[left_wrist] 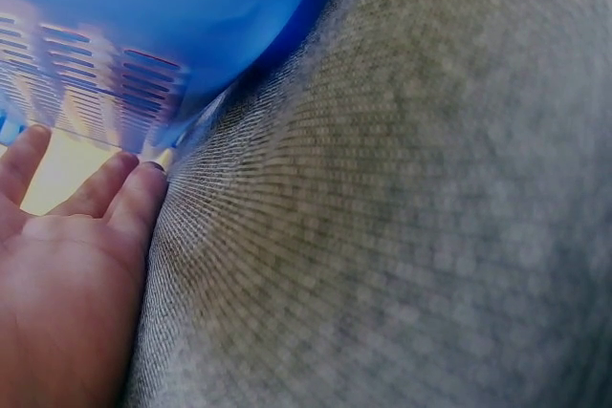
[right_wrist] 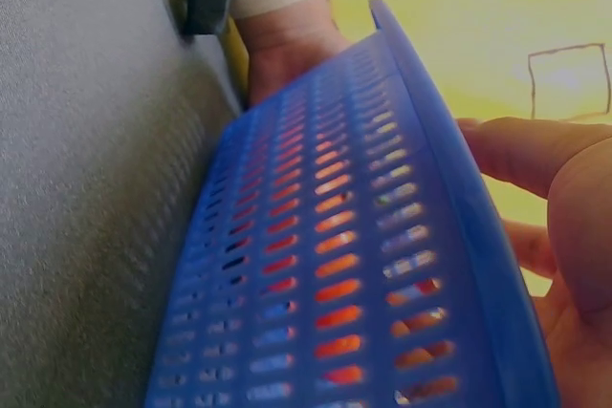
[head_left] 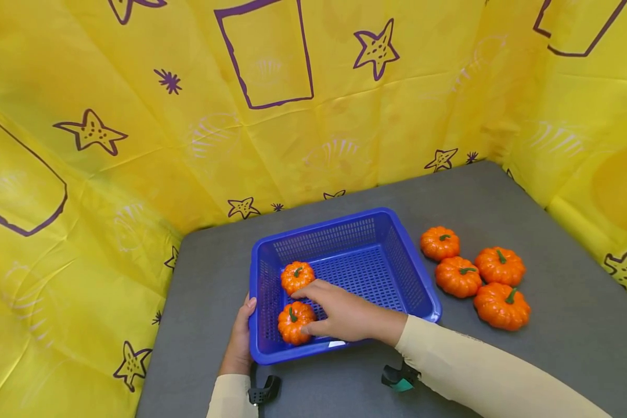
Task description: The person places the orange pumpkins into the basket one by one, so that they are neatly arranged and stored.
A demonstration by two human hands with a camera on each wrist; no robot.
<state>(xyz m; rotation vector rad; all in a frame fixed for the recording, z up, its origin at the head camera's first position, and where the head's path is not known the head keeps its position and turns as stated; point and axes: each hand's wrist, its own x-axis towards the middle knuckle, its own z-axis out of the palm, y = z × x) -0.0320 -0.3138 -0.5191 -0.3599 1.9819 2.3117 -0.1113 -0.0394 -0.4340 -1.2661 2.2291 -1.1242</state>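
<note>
A blue perforated basket [head_left: 345, 347] stands on the dark surface, holding two small orange pumpkins, a farther pumpkin [head_left: 295, 276] and a nearer pumpkin [head_left: 295, 325]. At its left side my left hand [head_left: 238, 331] holds the rim with the thumb, its fingers along the outer wall. The left wrist view shows the left palm [left_wrist: 67, 284] beside that wall. My right hand [head_left: 342, 313] reaches over the near rim, fingers spread, thumb touching the nearer pumpkin and fingertips between the two. Through the slots in the right wrist view, orange shows; the fingertips are partly hidden behind the rim.
To the right of the basket several orange pumpkins sit in a group, one pumpkin [head_left: 501, 307] nearest me and another pumpkin [head_left: 439, 242] farthest back. A yellow patterned cloth [head_left: 313, 139] hangs behind and along both sides of the grey table surface [head_left: 204, 302].
</note>
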